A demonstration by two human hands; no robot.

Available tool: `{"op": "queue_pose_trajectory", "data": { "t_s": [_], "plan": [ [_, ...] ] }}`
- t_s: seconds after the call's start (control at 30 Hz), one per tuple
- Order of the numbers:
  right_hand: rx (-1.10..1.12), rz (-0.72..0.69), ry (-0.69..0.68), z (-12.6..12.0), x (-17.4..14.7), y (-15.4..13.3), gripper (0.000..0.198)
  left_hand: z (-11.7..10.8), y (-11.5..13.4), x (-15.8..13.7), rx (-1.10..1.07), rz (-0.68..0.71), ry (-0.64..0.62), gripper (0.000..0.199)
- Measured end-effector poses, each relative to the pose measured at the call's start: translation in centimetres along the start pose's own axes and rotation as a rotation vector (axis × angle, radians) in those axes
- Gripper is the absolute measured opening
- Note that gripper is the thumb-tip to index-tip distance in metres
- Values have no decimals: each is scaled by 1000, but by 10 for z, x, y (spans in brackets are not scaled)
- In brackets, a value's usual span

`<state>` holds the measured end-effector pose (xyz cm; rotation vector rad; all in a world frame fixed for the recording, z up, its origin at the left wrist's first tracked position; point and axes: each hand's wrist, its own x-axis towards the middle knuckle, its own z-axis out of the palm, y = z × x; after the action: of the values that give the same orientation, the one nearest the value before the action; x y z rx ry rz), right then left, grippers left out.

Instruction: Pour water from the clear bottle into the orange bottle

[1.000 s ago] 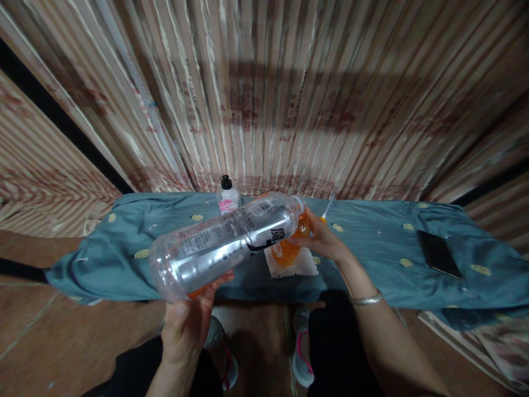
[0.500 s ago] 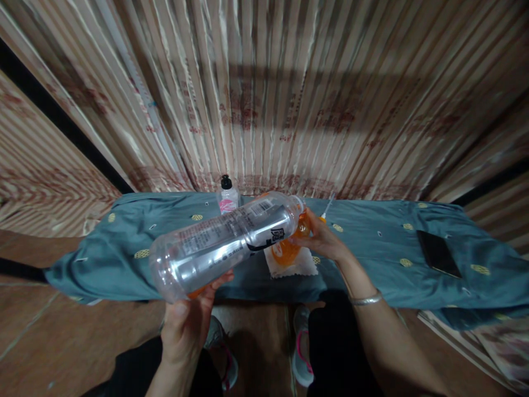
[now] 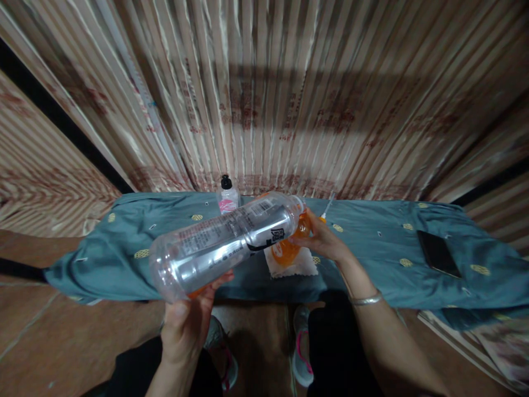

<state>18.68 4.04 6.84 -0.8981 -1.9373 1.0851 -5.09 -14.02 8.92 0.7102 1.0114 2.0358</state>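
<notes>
A large clear plastic bottle [image 3: 225, 245] with a silver label lies tilted in the air, its base at lower left and its mouth at upper right. My left hand [image 3: 190, 320] is closed round its lower end from beneath. At the bottle's mouth, my right hand [image 3: 320, 237] grips an orange bottle [image 3: 287, 251] by its upper part. The two mouths meet or nearly meet there; my fingers and the clear bottle hide the exact contact. The orange bottle stands on a white cloth [image 3: 303, 264].
A teal patterned cloth [image 3: 363, 264] covers the narrow table. At the back stands a clear bottle with a black cap [image 3: 228, 198]. Right of my right hand is a pump top with a clear tube [image 3: 328, 207]. A dark phone-like slab [image 3: 438, 253] lies farther right, and a striped curtain [image 3: 268, 110] hangs behind.
</notes>
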Motion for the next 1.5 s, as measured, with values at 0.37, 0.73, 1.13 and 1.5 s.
{"op": "queue_pose_trajectory", "data": {
  "t_s": [0.37,0.73,1.13,1.5],
  "plan": [
    [3,-16,14,0,0,0,79,0,0,0,-4,-6,25,58],
    [-10,-9,3,-1,0,2,77,-2,-1,-1,-7,-9,-11,58],
    [-10,-7,11,0,0,0,81,5,1,1,27,-24,47,72],
    [-2,11,6,-1,0,0,77,2,1,-1,18,-7,1,65]
  ]
}}
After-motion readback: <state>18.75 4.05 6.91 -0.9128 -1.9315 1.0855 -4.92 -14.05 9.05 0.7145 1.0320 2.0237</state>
